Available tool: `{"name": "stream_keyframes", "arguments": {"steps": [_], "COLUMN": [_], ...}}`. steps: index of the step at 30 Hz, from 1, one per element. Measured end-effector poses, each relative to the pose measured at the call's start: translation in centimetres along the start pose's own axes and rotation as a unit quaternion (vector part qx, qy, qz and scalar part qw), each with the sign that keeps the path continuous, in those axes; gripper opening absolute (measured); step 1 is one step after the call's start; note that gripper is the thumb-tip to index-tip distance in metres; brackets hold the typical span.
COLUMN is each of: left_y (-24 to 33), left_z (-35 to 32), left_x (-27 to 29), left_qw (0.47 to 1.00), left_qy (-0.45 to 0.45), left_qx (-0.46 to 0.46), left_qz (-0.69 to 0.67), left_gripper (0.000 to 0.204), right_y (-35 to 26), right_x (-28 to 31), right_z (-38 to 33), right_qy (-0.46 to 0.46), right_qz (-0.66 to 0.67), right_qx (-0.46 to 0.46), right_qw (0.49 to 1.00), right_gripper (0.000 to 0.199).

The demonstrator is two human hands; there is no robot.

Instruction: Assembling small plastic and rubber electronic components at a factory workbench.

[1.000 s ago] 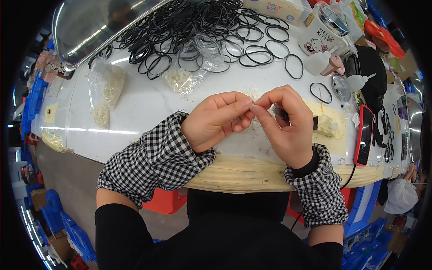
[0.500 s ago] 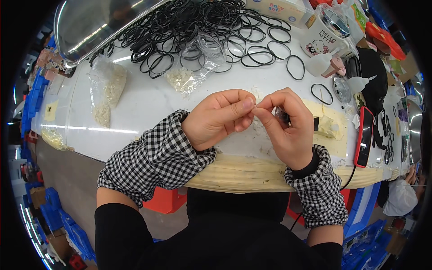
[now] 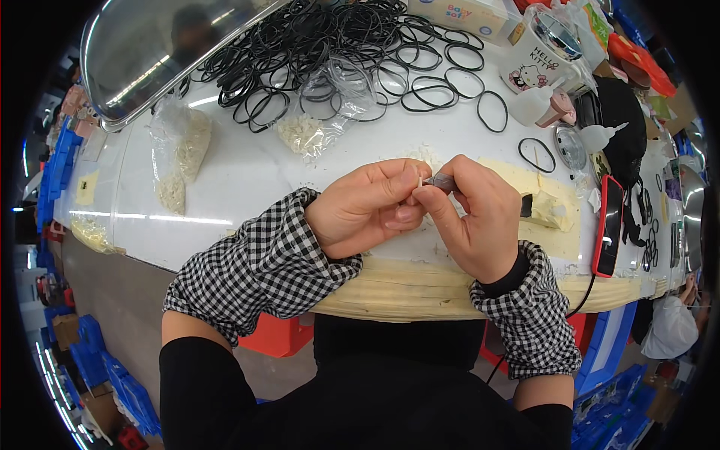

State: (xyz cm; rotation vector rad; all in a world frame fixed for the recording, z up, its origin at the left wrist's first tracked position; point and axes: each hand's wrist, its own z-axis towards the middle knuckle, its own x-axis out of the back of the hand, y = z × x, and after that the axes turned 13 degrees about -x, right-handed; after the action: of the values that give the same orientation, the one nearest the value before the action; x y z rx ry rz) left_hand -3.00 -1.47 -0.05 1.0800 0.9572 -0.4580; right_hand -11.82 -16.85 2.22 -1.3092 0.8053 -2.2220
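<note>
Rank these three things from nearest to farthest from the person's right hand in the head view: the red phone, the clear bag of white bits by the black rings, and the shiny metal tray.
Measured from the right hand:
1. Red phone, just to its right at the table edge.
2. Clear bag of white bits, up and to the left, beside the black rings.
3. Metal tray, far upper left corner.

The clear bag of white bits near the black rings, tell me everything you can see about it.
The clear bag is thin, crinkled, glossy plastic lying flat on the white table. Its lower left end is packed with small off-white pieces, too small to identify; the upper right end is mostly empty, and black rings show through it. It overlaps the edge of the ring pile. Neither hand touches it.
</note>
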Motion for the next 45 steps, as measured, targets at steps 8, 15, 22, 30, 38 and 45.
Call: {"name": "stream_keyframes", "arguments": {"steps": [8, 15, 22, 30, 38, 45], "left_y": [-0.1, -0.3, -0.4, -0.1, -0.4, -0.5], "left_z": [0.1, 0.1, 0.0, 0.1, -0.1, -0.2], "left_x": [-0.5, 0.3, 0.4, -0.8, 0.1, 0.0], "left_qw": [1.0, 0.999, 0.999, 0.999, 0.999, 1.0], "left_qy": [0.016, -0.036, -0.031, 0.002, -0.027, -0.019], "left_qx": [-0.015, -0.02, -0.022, -0.017, -0.02, -0.019], "left_qz": [0.014, 0.011, 0.015, 0.038, 0.004, 0.007], "left_gripper": [0.024, 0.022, 0.023, 0.021, 0.021, 0.02], "right_y": [0.0, 0.0, -0.2, 0.0, -0.2, -0.1], "right_x": [-0.2, -0.1, 0.0, -0.2, 0.0, -0.2], "right_z": [-0.2, -0.2, -0.2, -0.3, -0.3, -0.3], "right_qy": [-0.003, -0.006, -0.018, -0.001, -0.02, 0.003], "right_qz": [0.001, -0.003, 0.016, 0.012, 0.008, 0.02], "right_qx": [-0.005, 0.004, 0.005, 0.012, 0.008, 0.024], "right_qw": [1.0, 1.0, 1.0, 1.0, 1.0, 1.0], "right_gripper": [0.034, 0.033, 0.031, 0.031, 0.032, 0.032]}}
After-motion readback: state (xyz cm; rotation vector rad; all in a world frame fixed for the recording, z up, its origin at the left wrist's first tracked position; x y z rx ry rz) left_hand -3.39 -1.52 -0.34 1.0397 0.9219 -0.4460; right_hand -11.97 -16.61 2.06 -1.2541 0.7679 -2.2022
